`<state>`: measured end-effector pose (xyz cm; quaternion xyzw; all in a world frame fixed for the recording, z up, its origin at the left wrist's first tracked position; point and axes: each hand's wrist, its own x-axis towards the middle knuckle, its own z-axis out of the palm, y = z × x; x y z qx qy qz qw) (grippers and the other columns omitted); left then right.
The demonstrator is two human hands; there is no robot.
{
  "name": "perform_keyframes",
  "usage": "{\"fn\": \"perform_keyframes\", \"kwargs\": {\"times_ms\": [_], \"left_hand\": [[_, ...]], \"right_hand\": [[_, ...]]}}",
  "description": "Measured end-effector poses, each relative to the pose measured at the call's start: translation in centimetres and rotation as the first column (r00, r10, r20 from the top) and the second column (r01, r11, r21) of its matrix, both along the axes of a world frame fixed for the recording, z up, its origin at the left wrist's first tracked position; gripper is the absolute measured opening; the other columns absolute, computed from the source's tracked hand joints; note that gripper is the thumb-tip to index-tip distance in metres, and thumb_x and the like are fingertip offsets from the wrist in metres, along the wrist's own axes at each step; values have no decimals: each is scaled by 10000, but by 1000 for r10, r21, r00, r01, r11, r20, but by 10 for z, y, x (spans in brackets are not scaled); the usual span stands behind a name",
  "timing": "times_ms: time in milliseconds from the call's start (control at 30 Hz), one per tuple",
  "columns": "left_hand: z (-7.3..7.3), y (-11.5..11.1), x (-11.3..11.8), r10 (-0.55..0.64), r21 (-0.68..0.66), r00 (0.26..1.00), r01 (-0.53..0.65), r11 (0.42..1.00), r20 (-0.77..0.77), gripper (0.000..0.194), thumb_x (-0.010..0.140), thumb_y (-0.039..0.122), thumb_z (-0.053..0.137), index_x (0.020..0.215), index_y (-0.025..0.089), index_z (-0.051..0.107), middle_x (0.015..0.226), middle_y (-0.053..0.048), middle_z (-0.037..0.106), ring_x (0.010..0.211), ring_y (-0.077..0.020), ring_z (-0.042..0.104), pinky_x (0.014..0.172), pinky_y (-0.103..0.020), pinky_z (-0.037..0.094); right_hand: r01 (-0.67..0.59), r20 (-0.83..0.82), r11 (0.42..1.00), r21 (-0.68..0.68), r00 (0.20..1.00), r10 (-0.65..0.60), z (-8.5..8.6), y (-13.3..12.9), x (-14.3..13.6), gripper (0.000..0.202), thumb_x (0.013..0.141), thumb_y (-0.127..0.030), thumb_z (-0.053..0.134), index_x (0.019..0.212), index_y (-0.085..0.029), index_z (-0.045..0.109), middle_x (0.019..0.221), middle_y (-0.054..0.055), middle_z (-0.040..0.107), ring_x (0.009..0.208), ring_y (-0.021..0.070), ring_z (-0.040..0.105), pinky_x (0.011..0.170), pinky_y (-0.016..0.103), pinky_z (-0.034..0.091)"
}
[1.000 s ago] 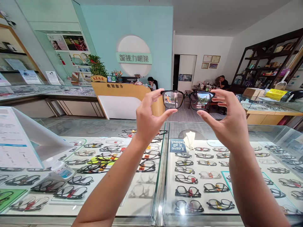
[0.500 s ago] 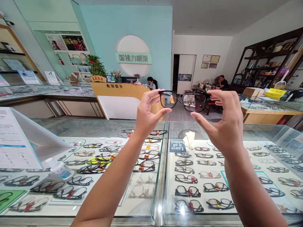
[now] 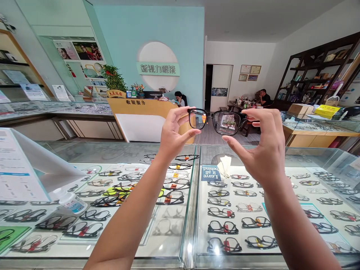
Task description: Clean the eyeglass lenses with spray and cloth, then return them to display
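Note:
A pair of black-framed eyeglasses [image 3: 210, 116] is held up in front of me, above the glass counters. My left hand [image 3: 176, 129] is closed on its left end, the fingertips at the upper frame corner and the thumb below. At the other end, my right hand [image 3: 263, 138] grips the upper corner with its fingers, while the thumb points toward the lower rim. Both lenses face me, and the right one carries a bright reflection. An orange sticker shows in the left lens. The temples are mostly hidden.
Glass display counters [image 3: 194, 210] full of eyeglasses lie below my arms. A white bottle [image 3: 73, 202] and a folded sign [image 3: 22, 168] stand at left. A crumpled tissue [image 3: 225, 167] lies beyond. A cashier desk [image 3: 146, 116] and two seated people [image 3: 180, 98] are farther back.
Both hands have shifted slightly to the left with the eyeglasses, the right hand a little more. The reflection in the right lens has changed. Both hands keep their hold.

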<state>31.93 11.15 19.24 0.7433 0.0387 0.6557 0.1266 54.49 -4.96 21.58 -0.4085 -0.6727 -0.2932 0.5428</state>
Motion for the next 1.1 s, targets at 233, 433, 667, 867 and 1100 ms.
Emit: {"fn": "perform_keyframes", "kwargs": {"times_ms": [233, 433, 667, 867, 1100], "left_hand": [[0, 4, -1, -103, -42, 995, 102, 994, -6, 699, 798, 457, 964, 1390, 289, 633, 1424, -124, 700, 1411, -283, 659, 1239, -509, 549], [0, 5, -2, -119, -68, 992, 116, 991, -35, 697, 811, 507, 944, 1386, 285, 619, 1450, -135, 692, 1427, -287, 649, 1246, -509, 537], [2, -12, -2, 206, 4, 978, -207, 978, 23, 785, 761, 670, 909, 1390, 286, 641, 1386, -113, 714, 1288, -281, 718, 1126, -456, 592], [6, -28, 0, 382, 46, 922, -385, 922, 69, 815, 756, 742, 874, 1378, 265, 652, 1355, -110, 735, 1246, -288, 727, 1064, -453, 596], [9, -38, 1, 415, 93, 906, -421, 902, 80, 760, 800, 704, 867, 1375, 260, 645, 1361, -110, 732, 1270, -292, 711, 1063, -461, 596]], "right_hand": [[9, 6, 1000, 18, 1000, -9, -3, 1, -4, 534, 929, -408, 808, 1390, -285, 567, 1296, 133, 624, 1205, 357, 607, 1003, 570, 554], [16, -4, 1000, 22, 1000, -16, -4, 1, -7, 526, 927, -428, 811, 1374, -276, 579, 1291, 132, 634, 1194, 352, 613, 1009, 563, 551], [-3, -61, 994, -106, 998, -4, 1, 4, 6, 484, 955, -414, 756, 1390, -287, 585, 1328, 129, 653, 1211, 343, 659, 1021, 559, 581], [-38, -96, 984, -175, 995, 21, 0, 8, 14, 535, 958, -462, 748, 1433, -282, 583, 1400, 131, 653, 1251, 334, 674, 1052, 550, 593], [-37, -110, 980, -197, 994, 16, -1, 9, 15, 551, 952, -471, 750, 1442, -279, 586, 1451, 134, 649, 1272, 337, 679, 1050, 551, 598]]}}
